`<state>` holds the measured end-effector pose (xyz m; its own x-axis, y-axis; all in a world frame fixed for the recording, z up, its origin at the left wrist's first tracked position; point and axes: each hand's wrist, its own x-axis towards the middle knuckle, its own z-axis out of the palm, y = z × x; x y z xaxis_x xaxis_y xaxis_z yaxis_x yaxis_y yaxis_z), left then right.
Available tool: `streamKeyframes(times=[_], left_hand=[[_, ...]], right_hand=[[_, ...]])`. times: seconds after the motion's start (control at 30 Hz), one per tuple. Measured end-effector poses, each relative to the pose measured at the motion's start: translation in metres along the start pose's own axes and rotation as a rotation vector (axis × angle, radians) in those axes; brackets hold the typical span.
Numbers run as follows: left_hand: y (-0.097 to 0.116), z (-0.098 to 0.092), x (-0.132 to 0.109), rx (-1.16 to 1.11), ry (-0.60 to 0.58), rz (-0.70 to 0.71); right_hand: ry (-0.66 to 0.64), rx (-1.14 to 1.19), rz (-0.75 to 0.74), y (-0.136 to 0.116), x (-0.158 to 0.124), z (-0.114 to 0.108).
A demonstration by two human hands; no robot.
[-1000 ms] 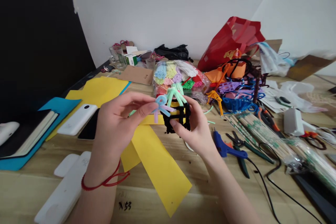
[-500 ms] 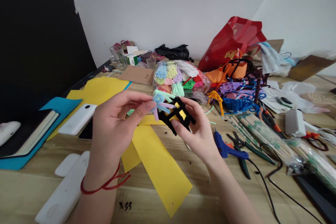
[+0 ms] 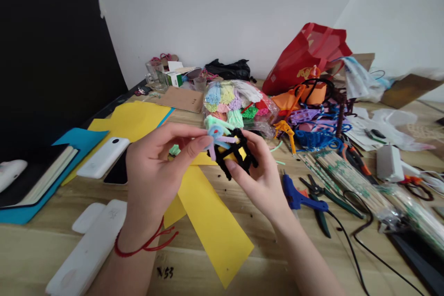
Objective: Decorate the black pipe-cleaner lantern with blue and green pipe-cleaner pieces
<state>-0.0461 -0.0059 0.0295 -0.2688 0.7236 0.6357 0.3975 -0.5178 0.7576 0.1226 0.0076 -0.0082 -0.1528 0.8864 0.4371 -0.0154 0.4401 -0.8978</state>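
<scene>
My left hand (image 3: 161,162), with a red cord bracelet at the wrist, is closed in a pinch on a pastel pipe-cleaner piece (image 3: 217,133) with a light blue coil and mint and lilac strands. Fingers and thumb of my right hand (image 3: 262,180) grip a small black pipe-cleaner lattice (image 3: 239,155), with yellow showing through its gaps. The pastel piece overlaps the left side of the lattice; whether the two are joined I cannot tell. Below both hands, strips of yellow paper (image 3: 217,222) lie on the wooden table (image 3: 194,268).
To the right lie a blue glue gun (image 3: 301,198) with a black cord, green-handled cutters (image 3: 321,189) and bagged sticks (image 3: 354,180). A bag of coloured pipe cleaners (image 3: 239,99) and a red bag (image 3: 308,58) stand behind. Leftward are a white power bank (image 3: 102,157) and a notebook (image 3: 34,175).
My left hand has shifted slightly right, bringing the pastel piece further over the black lattice. A red spot now shows in its blue coil. The right hand has stayed nearly still.
</scene>
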Motion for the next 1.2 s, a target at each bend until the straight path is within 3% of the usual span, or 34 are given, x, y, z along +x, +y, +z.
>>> streamKeyframes(times=[0.23,0.7,1.2], left_hand=[[0.001,0.003,0.000,0.000,0.009,0.035],[-0.001,0.002,0.004,-0.038,-0.092,0.113],[-0.002,-0.003,0.006,-0.027,-0.111,0.058]], right_hand=[[-0.034,0.020,-0.004,-0.001,-0.004,-0.002],[-0.060,0.031,-0.019,0.005,-0.005,-0.004],[-0.058,-0.033,0.038,0.008,-0.007,-0.004]])
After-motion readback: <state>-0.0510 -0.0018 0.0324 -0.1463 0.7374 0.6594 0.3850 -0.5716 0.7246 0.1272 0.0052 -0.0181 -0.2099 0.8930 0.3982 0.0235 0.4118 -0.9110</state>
